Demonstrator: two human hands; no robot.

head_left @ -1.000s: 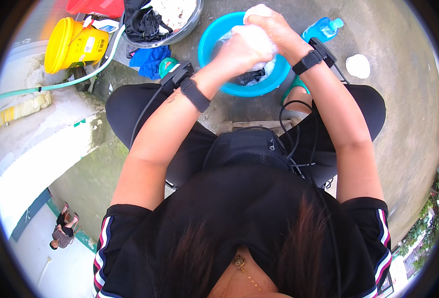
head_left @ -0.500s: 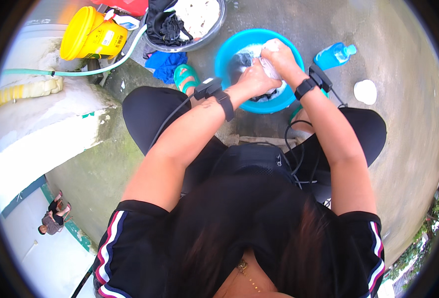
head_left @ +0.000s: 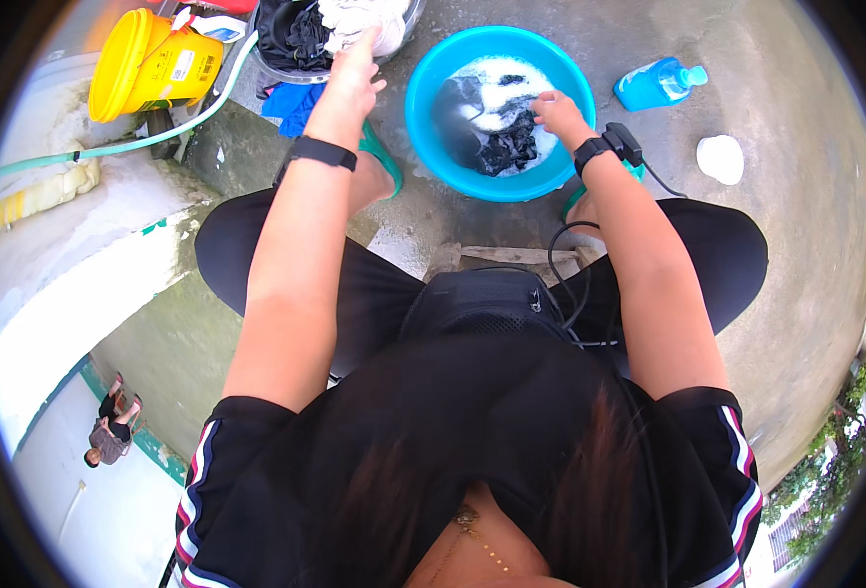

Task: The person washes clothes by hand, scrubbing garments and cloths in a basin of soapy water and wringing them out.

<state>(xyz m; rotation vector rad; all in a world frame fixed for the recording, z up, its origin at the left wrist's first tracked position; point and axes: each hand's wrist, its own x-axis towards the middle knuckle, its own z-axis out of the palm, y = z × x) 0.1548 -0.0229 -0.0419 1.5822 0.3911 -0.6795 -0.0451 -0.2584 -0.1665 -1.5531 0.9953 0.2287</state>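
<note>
My left hand (head_left: 357, 80) reaches over the near edge of a metal basin (head_left: 415, 22), its fingers apart at a bunched white cloth (head_left: 379, 22). Dark clothing (head_left: 294, 37) lies beside that cloth. My right hand (head_left: 558, 113) hovers at the right side of a blue basin (head_left: 419, 127), fingers loosely bent and apart, with nothing seen in them. Inside the blue basin, a dark garment (head_left: 511, 145) sits in grey water under white suds (head_left: 497, 78).
A blue bottle (head_left: 656, 84) and a white bowl-like object (head_left: 720, 160) are on the concrete at right. At left stand a yellow bucket (head_left: 154, 64) with a spray bottle (head_left: 208, 25) and a pale hose (head_left: 198, 118). Blue cloth (head_left: 291, 106) lies below the metal basin. A person (head_left: 110, 436) sits far off.
The white cloth that both hands held over the blue basin has left it. My left hand has moved left to the metal basin; my right hand has drawn slightly toward the blue basin's right side.
</note>
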